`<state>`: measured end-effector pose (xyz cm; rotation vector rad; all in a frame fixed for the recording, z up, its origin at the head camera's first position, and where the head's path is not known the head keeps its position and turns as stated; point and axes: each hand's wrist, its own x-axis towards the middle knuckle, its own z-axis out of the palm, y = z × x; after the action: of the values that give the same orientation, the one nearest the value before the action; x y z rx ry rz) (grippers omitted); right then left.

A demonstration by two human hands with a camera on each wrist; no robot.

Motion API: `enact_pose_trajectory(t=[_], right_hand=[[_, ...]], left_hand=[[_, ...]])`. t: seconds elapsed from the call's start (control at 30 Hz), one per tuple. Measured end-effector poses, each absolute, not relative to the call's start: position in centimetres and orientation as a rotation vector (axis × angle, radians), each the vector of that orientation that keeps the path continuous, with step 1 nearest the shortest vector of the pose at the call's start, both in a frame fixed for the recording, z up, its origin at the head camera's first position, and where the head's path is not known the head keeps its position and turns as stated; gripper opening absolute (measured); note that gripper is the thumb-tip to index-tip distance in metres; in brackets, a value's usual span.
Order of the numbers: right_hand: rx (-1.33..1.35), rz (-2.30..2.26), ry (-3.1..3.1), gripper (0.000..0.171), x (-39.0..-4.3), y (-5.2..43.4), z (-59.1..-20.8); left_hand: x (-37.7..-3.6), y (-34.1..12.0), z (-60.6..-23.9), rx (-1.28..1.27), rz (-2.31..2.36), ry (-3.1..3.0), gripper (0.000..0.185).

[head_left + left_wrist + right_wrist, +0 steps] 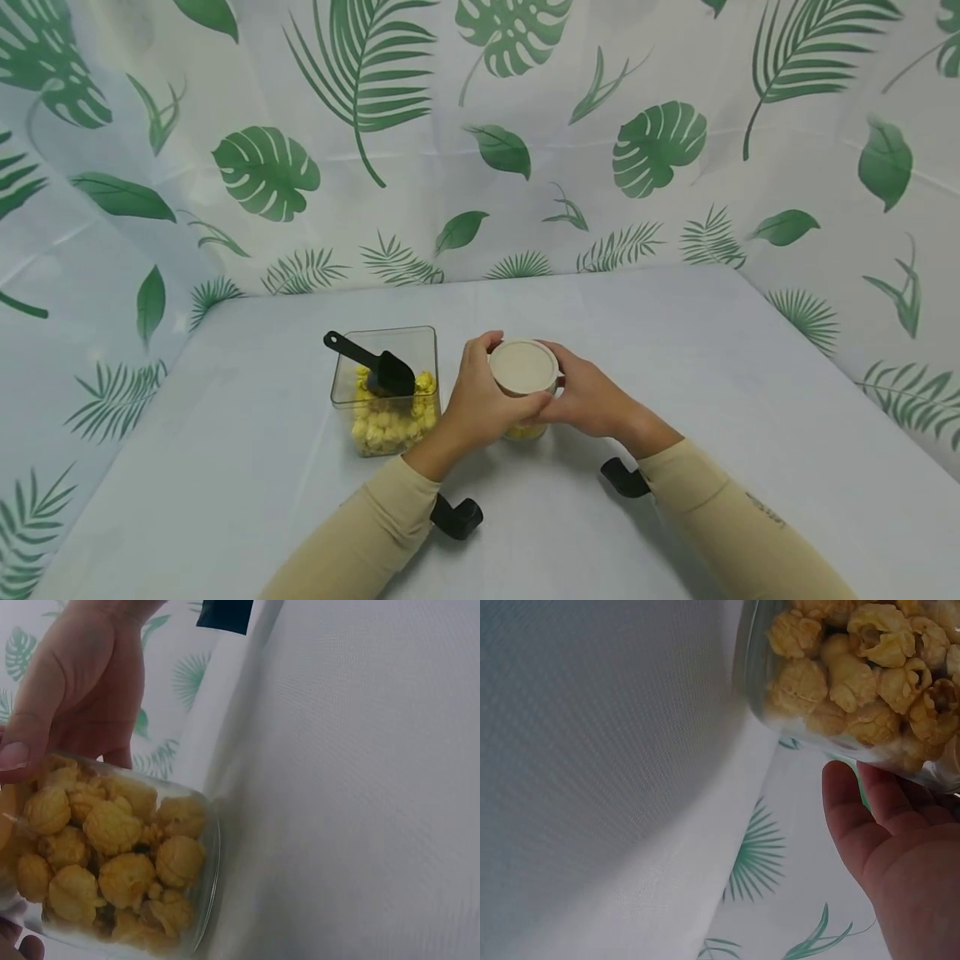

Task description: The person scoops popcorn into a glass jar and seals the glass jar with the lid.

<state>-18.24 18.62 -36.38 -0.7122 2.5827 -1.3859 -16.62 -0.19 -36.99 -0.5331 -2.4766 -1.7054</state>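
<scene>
Both hands surround a clear jar topped by a round cream lid. My left hand grips its left side, and the thumb reaches across the near side. From the right, my right hand grips the jar too, its thumb meeting the left one in front. Caramel-coloured popcorn fills the jar's lower part in the left wrist view. The right wrist view shows the same popcorn through the glass, with curled fingers beside the jar.
Left of the hands stands a clear square container partly filled with yellow popcorn. A black scoop lies in it, its handle over the rim. White cloth covers the table; a leaf-print curtain rises behind.
</scene>
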Motion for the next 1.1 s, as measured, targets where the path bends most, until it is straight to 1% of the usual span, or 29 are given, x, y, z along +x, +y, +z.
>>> enact_pose_trajectory(t=[0.13,0.2,0.37,0.43,0.53,0.63,0.87,0.97,1.1], right_hand=[[-0.69,-1.367,2.582,0.088,-18.28,18.56,-36.32],[-0.696,-1.352,2.585,0.088,-18.33,18.61,-36.23],[-0.741,-1.321,2.619,0.089,-18.38,18.87,-36.21],[-0.742,-1.321,2.627,0.089,-18.36,18.89,-36.25],[-0.716,-1.338,2.615,0.09,-18.33,18.74,-36.31],[-0.7,-1.361,2.596,0.088,-18.29,18.58,-36.34],[-0.715,-1.344,2.597,0.085,-18.32,18.63,-36.23],[-0.725,-1.344,2.61,0.087,-18.33,18.74,-36.27],[-0.751,-1.355,2.616,0.09,-18.37,18.77,-36.48]], left_hand=[[-16.73,-0.63,-37.13,-0.628,-1.754,-2.485,0.089],[-16.74,-0.72,-37.1,-0.645,-1.782,-2.489,0.091],[-16.59,-0.5,-37.03,-0.541,-1.77,-2.487,0.106],[-16.56,-0.25,-37.05,-0.485,-1.733,-2.481,0.108],[-16.59,0.05,-37.1,-0.464,-1.689,-2.462,0.1],[-16.66,-0.01,-37.13,-0.505,-1.668,-2.468,0.091],[-16.64,-0.75,-37.19,-0.645,-1.776,-2.469,0.086],[-16.51,-0.66,-37.23,-0.608,-1.787,-2.458,0.089],[-16.4,-0.02,-37.25,-0.472,-1.709,-2.468,0.101]])
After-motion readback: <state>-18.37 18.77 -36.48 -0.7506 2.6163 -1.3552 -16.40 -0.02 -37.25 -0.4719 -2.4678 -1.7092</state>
